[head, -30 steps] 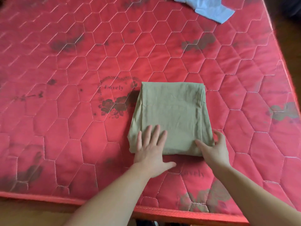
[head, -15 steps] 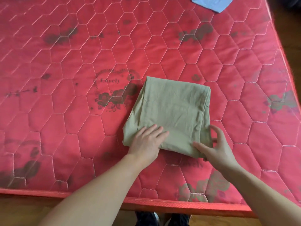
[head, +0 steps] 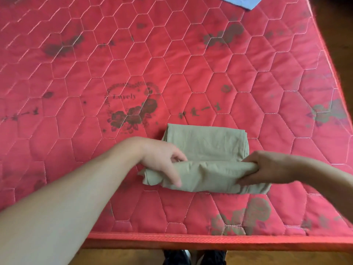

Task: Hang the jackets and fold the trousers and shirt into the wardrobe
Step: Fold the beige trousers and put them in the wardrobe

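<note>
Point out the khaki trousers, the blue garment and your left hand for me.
khaki trousers (head: pixel 206 144): head view, flat upper panel.
blue garment (head: pixel 242 1): head view, corner at the top edge.
left hand (head: pixel 162 159): head view, back of the hand.

Mattress: a red quilted mattress (head: pixel 172 64) filled nearly the whole view, stitched in pale hexagons.
Print: dark faded roses and a heart wreath (head: pixel 131 108) with the word "Lovely" marked its surface.
Edge: a red piped border (head: pixel 210 239) ran along the near side.
Floor: brown wooden floor (head: pixel 286 258) showed below the near edge and at the upper right.
Light: soft and even.
</note>
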`<state>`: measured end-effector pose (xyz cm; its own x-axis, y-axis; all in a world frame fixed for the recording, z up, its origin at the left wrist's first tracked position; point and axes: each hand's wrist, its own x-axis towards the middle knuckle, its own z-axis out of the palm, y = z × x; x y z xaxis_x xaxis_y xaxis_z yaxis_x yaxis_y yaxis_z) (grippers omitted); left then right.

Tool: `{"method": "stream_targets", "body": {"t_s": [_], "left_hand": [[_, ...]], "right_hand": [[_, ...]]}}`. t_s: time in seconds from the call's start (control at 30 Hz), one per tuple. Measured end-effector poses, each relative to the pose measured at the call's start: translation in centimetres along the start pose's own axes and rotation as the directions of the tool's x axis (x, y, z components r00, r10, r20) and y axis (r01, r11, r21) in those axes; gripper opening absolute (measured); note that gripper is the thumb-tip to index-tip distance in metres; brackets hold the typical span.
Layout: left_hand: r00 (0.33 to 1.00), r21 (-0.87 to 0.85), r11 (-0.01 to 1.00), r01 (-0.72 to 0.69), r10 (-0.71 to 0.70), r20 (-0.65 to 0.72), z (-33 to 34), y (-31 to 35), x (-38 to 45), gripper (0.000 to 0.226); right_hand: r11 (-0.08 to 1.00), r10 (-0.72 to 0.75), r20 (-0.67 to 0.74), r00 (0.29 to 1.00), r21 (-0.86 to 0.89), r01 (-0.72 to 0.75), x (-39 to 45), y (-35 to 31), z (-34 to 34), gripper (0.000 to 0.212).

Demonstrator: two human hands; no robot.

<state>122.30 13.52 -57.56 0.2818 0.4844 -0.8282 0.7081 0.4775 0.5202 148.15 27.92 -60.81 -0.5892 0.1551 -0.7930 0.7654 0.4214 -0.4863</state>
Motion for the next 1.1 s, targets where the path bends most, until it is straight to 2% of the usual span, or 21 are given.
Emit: {"method": "stream_targets", "body": {"t_s": [0.1, 0.17, 0.27, 0.37, 0.43, 0.47, 0.53, 0.57, 0.6, 0.63, 0.67, 0.7, 0.73, 0.77, 0.8, 0.87, 0.9, 0.93, 1.0, 1.07, 1.1], "left_hand": [[1.0, -0.129, 0.992, 0.013, -0.013, -0.004, -1.7, -1.7, -0.1, 0.032], [0.99, -0.352, 0.936, -0.028, -0.022, -0.137, -2.0, -2.8, 0.5, 0.025], [0.9, -0.522, 0.839, -0.154, -0.099, -0.425, -2.3, -4.5, 1.4, 0.015], [0.778, -0.609, 0.737, -0.293, -0.187, -0.6, -1.6, -5.3, 2.6, 0.019], [0.646, -0.664, 0.668, -0.337, -0.349, -0.679, -0.7, -5.5, 3.9, 0.022], [0.567, -0.668, 0.67, -0.324, -0.428, -0.704, -0.5, -5.3, 4.5, 0.023], [0.354, -0.562, 0.795, -0.228, -0.471, -0.808, 0.1, -4.3, 5.2, 0.028], [0.219, -0.411, 0.897, -0.161, -0.373, -0.901, 0.4, -3.6, 5.5, 0.029], [0.109, -0.212, 0.974, -0.084, -0.202, -0.973, 0.8, -2.7, 5.8, 0.029], [0.075, -0.027, 1.0, -0.016, -0.025, -0.997, 1.4, -1.5, 6.2, 0.031], [0.143, 0.107, 0.993, 0.04, 0.1, -0.985, 2.3, -0.3, 6.8, 0.036], [0.286, 0.184, 0.979, 0.089, 0.152, -0.946, 3.1, 0.6, 7.5, 0.046], [0.427, 0.225, 0.963, 0.148, 0.143, -0.893, 3.8, 1.1, 8.2, 0.056], [0.526, 0.229, 0.952, 0.203, 0.092, -0.846, 4.2, 1.0, 8.9, 0.061], [0.569, 0.215, 0.948, 0.236, 0.045, -0.821, 4.4, 0.6, 9.5, 0.065], [0.582, 0.204, 0.943, 0.261, 0.015, -0.813, 4.4, -0.3, 10.1, 0.071], [0.582, 0.215, 0.938, 0.271, 0.018, -0.813, 4.4, -0.5, 10.3, 0.073], [0.582, 0.229, 0.932, 0.28, 0.025, -0.813, 4.3, -0.6, 10.4, 0.075], [0.583, 0.253, 0.925, 0.284, 0.043, -0.811, 4.2, -0.5, 10.5, 0.073], [0.552, 0.253, 0.931, 0.263, 0.07, -0.831, 4.2, -0.5, 10.5, 0.068], [0.537, 0.257, 0.932, 0.255, 0.084, -0.839, 4.2, -0.5, 10.6, 0.065]], "right_hand": [[0.979, 0.023, 0.105, 0.994, 0.198, -0.044, 0.9, 0.3, -2.2, 0.022], [0.927, 0.017, 0.113, 0.993, 0.372, -0.058, 1.6, 0.2, -3.5, 0.018], [0.843, 0.061, -0.025, 0.998, 0.537, -0.038, 2.4, 0.4, -4.5, 0.028], [0.784, 0.118, -0.208, 0.971, 0.619, 0.037, 3.3, 0.8, -4.9, 0.047], [0.76, 0.169, -0.309, 0.936, 0.645, 0.075, 4.2, 0.7, -5.1, 0.053], [0.766, 0.193, -0.359, 0.913, 0.637, 0.089, 4.7, 0.6, -5.3, 0.049], [0.808, 0.229, -0.456, 0.86, 0.582, 0.093, 5.8, 0.5, -5.4, 0.037], [0.827, 0.234, -0.495, 0.837, 0.555, 0.096, 6.3, 0.4, -5.4, 0.031], [0.841, 0.229, -0.523, 0.821, 0.531, 0.104, 6.7, 0.3, -5.4, 0.026], [0.857, 0.215, -0.548, 0.809, 0.503, 0.112, 7.0, 0.2, -5.3, 0.024], [0.876, 0.207, -0.569, 0.796, 0.47, 0.109, 7.2, 0.2, -5.1, 0.023], [0.897, 0.206, -0.59, 0.781, 0.433, 0.09, 7.4, 0.2, -5.0, 0.024], [0.921, 0.208, -0.616, 0.76, 0.384, 0.06, 7.5, 0.1, -4.9, 0.026], [0.945, 0.208, -0.659, 0.722, 0.326, 0.025, 7.6, -0.1, -4.8, 0.029], [0.965, 0.195, -0.726, 0.66, 0.26, 0.002, 7.4, -0.5, -4.6, 0.033], [0.997, 0.022, -0.876, 0.483, 0.056, 0.057, 6.9, -2.3, -3.3, 0.041], [0.991, -0.12, -0.897, 0.425, -0.085, 0.102, 6.6, -3.5, -2.2, 0.043], [0.969, -0.245, -0.875, 0.417, -0.209, 0.132, 6.6, -4.6, -0.8, 0.045], [0.935, -0.344, -0.768, 0.54, -0.334, 0.12, 6.9, -5.4, 2.2, 0.05], [0.941, -0.27, -0.705, 0.656, -0.337, 0.026, 7.4, -4.6, 3.8, 0.056], [0.942, -0.241, -0.697, 0.675, -0.335, -0.009, 7.6, -3.7, 3.8, 0.058]]}}
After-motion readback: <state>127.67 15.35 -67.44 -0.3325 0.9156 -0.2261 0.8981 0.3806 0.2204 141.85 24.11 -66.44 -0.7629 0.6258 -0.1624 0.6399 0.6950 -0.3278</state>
